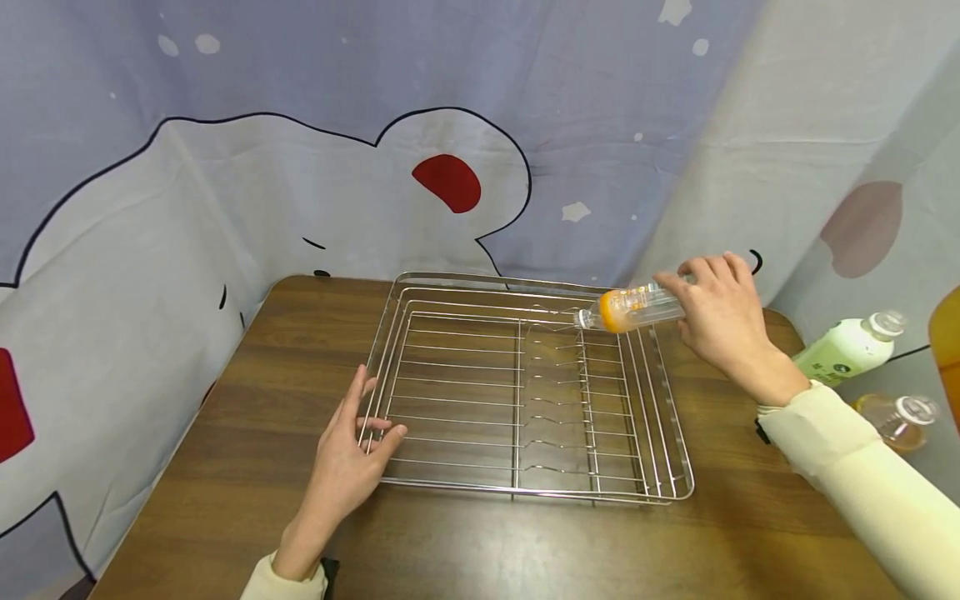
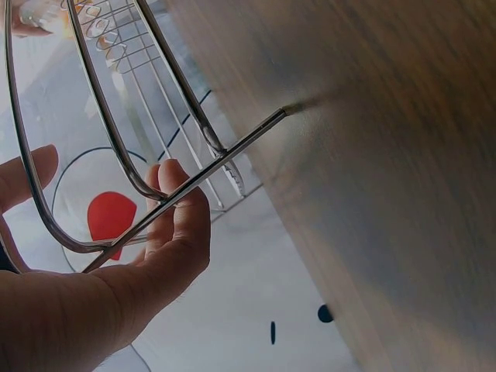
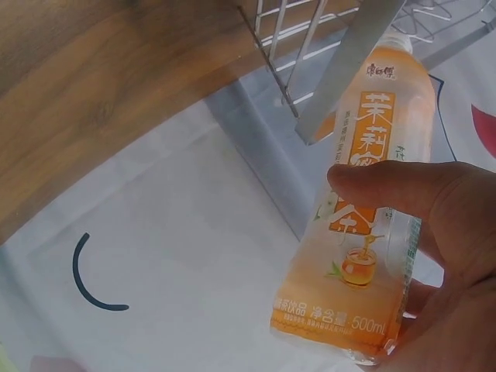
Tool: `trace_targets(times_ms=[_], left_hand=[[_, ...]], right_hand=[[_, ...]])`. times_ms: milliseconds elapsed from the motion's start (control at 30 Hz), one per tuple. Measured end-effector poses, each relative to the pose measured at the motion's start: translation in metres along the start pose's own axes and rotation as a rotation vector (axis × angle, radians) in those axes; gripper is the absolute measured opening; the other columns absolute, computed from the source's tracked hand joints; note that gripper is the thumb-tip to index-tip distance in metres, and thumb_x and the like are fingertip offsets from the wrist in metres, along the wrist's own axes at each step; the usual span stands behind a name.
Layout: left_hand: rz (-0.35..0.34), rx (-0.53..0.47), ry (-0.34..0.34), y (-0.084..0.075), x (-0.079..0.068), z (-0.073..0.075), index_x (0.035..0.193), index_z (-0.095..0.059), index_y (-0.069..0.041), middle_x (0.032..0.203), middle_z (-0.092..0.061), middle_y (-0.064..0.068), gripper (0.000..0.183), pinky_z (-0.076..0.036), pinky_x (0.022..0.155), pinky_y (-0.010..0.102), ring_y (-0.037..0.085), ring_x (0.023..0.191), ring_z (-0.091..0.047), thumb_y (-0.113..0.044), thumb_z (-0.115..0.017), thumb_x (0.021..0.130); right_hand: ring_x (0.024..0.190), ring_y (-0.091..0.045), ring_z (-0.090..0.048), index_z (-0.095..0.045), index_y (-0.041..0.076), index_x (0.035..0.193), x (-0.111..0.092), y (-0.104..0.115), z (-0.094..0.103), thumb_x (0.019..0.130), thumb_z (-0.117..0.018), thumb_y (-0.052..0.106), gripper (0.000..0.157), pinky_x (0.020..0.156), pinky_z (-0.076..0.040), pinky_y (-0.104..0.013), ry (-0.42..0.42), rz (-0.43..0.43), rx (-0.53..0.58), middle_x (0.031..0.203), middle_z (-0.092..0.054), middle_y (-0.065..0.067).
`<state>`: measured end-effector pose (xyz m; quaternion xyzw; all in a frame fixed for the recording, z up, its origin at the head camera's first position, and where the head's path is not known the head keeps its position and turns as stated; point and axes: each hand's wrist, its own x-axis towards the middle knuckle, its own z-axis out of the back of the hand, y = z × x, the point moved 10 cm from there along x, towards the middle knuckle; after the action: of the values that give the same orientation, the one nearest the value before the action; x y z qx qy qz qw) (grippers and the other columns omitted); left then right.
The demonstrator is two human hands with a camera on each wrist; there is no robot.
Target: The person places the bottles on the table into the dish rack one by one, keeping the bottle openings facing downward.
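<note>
A rectangular wire rack of shiny metal lies on the wooden table. My left hand holds its near left corner; in the left wrist view the fingers curl around the wires from outside. At the back right my right hand grips a clear drink bottle with an orange label. That bottle is tilted on its side, its white cap pointing left over the rack's rim. In the right wrist view the thumb lies across the label of the bottle; the other fingers are mostly hidden behind it.
To the right stand a light green bottle and a clear bottle with amber contents, and part of an orange object shows at the edge. A printed cloth hangs behind and beside the table.
</note>
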<state>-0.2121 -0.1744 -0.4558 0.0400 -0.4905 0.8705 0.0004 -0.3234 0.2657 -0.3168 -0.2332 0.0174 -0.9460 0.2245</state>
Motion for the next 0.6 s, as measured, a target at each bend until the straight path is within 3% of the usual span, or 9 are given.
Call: trace_targets(times_ms=[600], left_hand=[[0.001,-0.006,0.010,0.0005,-0.0003,-0.0006,0.180,-0.016,-0.015,0.175,-0.041,0.017,0.104,-0.060,0.076,0.024,0.031,0.112,-0.076,-0.013,-0.083,0.100]], right_hand=[[0.113,-0.054,-0.063,-0.079,0.006,0.129,0.0031,0.0080,-0.0063,0.063,-0.090,-0.012,0.069,0.116,-0.037,-0.070,-0.023,0.038,-0.037,0.119,-0.072,-0.028]])
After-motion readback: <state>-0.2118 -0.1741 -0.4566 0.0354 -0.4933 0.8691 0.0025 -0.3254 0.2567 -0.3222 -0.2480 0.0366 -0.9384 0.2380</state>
